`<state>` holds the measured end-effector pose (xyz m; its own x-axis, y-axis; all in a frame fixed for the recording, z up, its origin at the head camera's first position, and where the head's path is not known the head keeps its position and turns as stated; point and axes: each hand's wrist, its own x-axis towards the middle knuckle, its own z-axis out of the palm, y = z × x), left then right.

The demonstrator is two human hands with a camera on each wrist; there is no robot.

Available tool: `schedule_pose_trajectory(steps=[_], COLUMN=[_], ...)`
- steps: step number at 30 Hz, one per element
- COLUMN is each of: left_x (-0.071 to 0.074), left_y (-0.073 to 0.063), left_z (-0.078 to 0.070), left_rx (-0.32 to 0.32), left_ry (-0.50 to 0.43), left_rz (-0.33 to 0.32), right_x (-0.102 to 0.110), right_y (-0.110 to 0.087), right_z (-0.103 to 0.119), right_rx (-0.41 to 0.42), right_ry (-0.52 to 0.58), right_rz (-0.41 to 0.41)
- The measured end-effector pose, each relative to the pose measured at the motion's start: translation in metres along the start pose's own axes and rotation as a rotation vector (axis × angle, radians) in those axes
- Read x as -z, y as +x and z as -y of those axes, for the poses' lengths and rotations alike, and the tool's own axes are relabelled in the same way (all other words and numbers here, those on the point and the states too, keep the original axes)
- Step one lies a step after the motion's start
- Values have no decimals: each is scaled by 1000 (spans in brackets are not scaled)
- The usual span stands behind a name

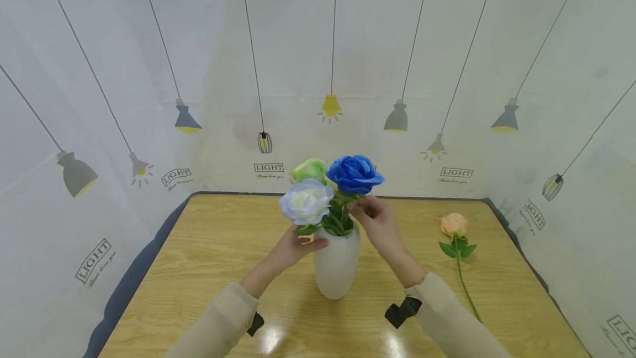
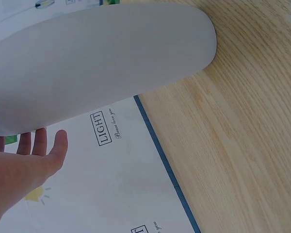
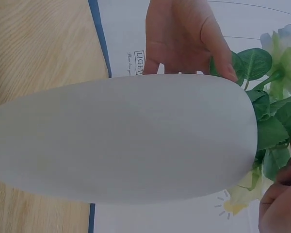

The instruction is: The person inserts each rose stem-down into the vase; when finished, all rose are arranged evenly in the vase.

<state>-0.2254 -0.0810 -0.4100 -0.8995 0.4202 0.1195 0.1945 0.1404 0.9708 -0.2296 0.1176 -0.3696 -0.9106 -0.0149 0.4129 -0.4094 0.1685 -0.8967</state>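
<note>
A tall white vase (image 1: 337, 267) stands upright on the wooden table, holding a blue rose (image 1: 355, 174), a pale blue-white rose (image 1: 306, 202) and a green flower (image 1: 309, 170). On the vase's upper left side lies my left hand (image 1: 294, 247), its fingers fairly straight against the wall near the rim; the thumb reaches along the front. My right hand (image 1: 379, 224) pinches the blue rose's stem just under the bloom, above the rim. The right wrist view shows those curled fingers (image 3: 283, 191) beside the green leaves (image 3: 273, 131). Inside the vase, the stems' lower parts are hidden.
A peach rose (image 1: 454, 225) with a long green stem lies on the table (image 1: 208, 269) to the right. White cloth walls (image 1: 218, 70) printed with lamps surround the table's back and sides. Each wrist carries a small black device (image 1: 403, 312).
</note>
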Motion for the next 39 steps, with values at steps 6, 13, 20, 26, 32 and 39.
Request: schedule_pose_trajectory(steps=[6,13,20,26,32,39], left_x=[0,-1,-1,-1,-1,-1], left_y=[0,1,0,1,1,2], left_z=[1,1,0,0,1,2], left_rx=[16,10,-2,2,-11,-13], left_ry=[-23,14,35,37,39,39], left_rz=[6,-12,-21,-24,-23,-20], right_x=[-5,-9,-9,-10,-9,-3], right_y=[0,1,3,4,2,-2], right_z=[8,-2,-30,-30,-34,-28], right_rx=[-72,-74,-80,-71,-72,-72], right_ry=[-27,-52,-50,-46,-48,-8], right_rz=[42,106,113,94,82,109])
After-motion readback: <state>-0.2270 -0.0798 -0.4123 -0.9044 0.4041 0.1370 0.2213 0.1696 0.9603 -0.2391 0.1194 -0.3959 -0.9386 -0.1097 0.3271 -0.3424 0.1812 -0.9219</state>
